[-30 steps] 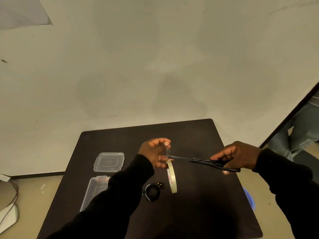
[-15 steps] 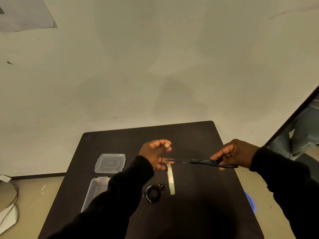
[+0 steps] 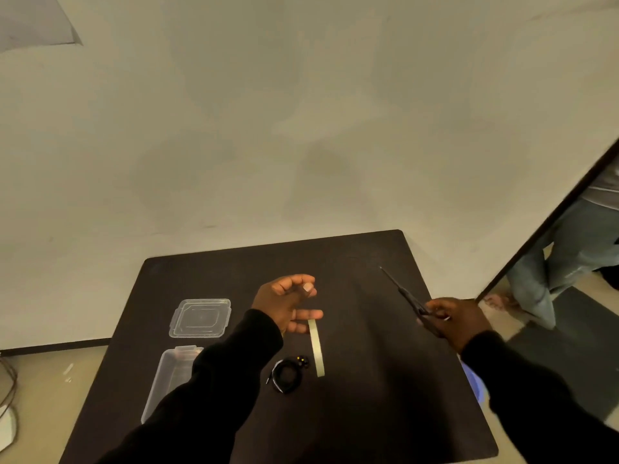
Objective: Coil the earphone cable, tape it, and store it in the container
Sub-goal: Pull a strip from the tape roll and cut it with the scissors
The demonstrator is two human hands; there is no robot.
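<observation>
We find no legible text, label, brand or number anywhere. The tape roll (image 3: 316,348) shows no print we can read; container lid (image 3: 200,318) likewise bears nothing readable.

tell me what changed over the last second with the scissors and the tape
The right hand has swung the scissors away to the right, off the tape, blades now pointing up and away. The left hand keeps the tape roll hanging from its fingers, thumb and forefinger pinched together. The coiled earphone cable, container and lid lie where they were.
</observation>
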